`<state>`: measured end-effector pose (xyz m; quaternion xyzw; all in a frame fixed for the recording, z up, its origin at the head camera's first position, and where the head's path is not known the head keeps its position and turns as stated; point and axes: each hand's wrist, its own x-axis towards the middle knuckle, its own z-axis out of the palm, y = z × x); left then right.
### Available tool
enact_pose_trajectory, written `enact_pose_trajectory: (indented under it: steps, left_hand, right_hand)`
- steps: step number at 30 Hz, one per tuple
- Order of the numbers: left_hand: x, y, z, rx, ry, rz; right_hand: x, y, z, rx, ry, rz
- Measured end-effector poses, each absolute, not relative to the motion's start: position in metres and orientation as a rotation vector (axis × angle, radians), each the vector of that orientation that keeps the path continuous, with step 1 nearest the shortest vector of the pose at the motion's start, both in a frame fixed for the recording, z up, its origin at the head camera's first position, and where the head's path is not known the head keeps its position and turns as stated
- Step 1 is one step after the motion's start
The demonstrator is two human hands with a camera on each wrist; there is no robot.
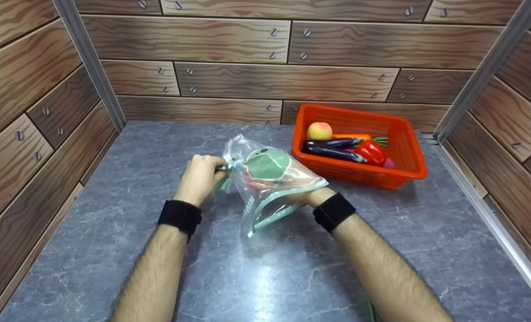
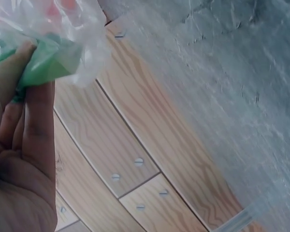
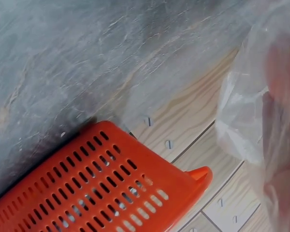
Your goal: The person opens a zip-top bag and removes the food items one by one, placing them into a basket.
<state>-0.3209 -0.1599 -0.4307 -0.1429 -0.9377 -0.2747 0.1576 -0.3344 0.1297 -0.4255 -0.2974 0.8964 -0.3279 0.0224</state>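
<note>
A clear plastic bag (image 1: 270,179) with green trim is held a little above the grey marble table (image 1: 113,179), between both hands. My left hand (image 1: 200,176) pinches its bunched green-edged corner (image 2: 53,43) between thumb and fingers (image 2: 34,125). My right hand (image 1: 303,197) reaches in at the bag's green-rimmed mouth and is mostly hidden by the plastic. Through the plastic show a green round shape (image 1: 267,163) and something red (image 1: 256,183). In the right wrist view the bag (image 3: 261,111) fills the right edge, with a reddish blur behind it.
An orange slotted basket (image 1: 408,147) stands at the back right, also seen close up as the basket (image 3: 101,188). It holds a peach (image 1: 319,130), an eggplant (image 1: 332,150) and a red pepper (image 1: 371,152). Wood-pattern walls enclose the table on three sides.
</note>
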Motion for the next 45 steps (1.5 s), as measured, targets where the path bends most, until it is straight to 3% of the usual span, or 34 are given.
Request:
enact_pose_trajectory:
  steps: [11, 22, 30, 45]
  left_hand:
    - [-0.329, -0.178, -0.423, -0.244, -2.66, -0.824]
    - [-0.338, -0.193, -0.426, -0.12, -2.629, -0.822]
    - [-0.336, -0.239, -0.438, 0.145, -2.579, -0.82]
    - [-0.33, -0.245, -0.444, 0.177, -2.604, -0.8]
  right_hand:
    - [-0.343, 0.139, -0.438, -1.392, 2.657, -1.05]
    - [-0.33, 0.152, -0.431, -1.401, 2.734, -0.765]
    - [-0.341, 0.193, -0.42, -1.31, 2.787, -0.965]
    - [-0.362, 0.266, -0.393, -0.966, 3.102, -1.133]
